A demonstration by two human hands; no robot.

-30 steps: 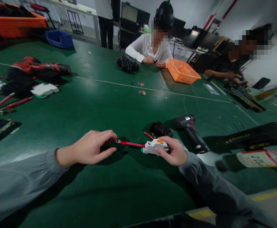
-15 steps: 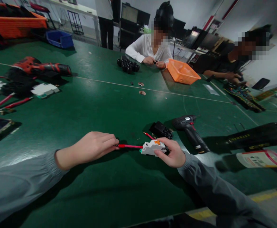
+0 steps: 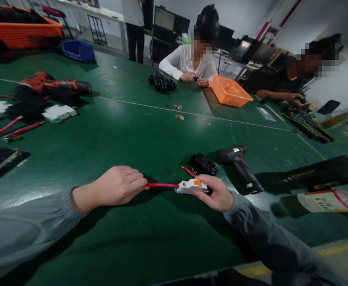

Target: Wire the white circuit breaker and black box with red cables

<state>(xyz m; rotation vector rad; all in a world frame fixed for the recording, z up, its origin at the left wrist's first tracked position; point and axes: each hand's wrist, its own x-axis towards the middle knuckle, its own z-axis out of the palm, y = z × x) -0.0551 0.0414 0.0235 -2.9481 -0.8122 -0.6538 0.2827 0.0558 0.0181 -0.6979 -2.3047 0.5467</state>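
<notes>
- Left hand (image 3: 114,186): fingers closed together in a pinch on the far end of the red wire; that end itself is hidden by the fingertips.
- Right hand (image 3: 217,194): thumb and fingers set narrow around one end of the breaker, thumb on the near side, fingers over the far side.
- Breaker (image 3: 187,188), one: white, with an orange lever and a bit of green at the wire end; located between the two hands, in the right one. Whether its underside touches the tabletop (image 3: 126,238) cannot be told.
- Red wire (image 3: 165,185), one: drawn out nearly straight from the breaker to the left hand.
- Short wire (image 3: 188,171), one: red, just beyond the breaker.
- Black part (image 3: 203,163), one: lying just beyond the right hand.
- Black drill (image 3: 241,169), one: on its side, beside the black part.
- Bottle (image 3: 330,200), one: clear, labelled, lying to the right of the right hand; a black cylinder (image 3: 323,171) lies beside it.
- Red drill (image 3: 49,84), one: at far left, near a white block (image 3: 60,113) with green along its edge.
- Blue bin (image 3: 78,51), one: beyond the red drill.
- Black balls (image 3: 162,83), a cluster: across the tabletop, near a co-worker (image 3: 176,59) in white.
- Orange basket (image 3: 232,92), one: tilted, beside that co-worker's hands.
</notes>
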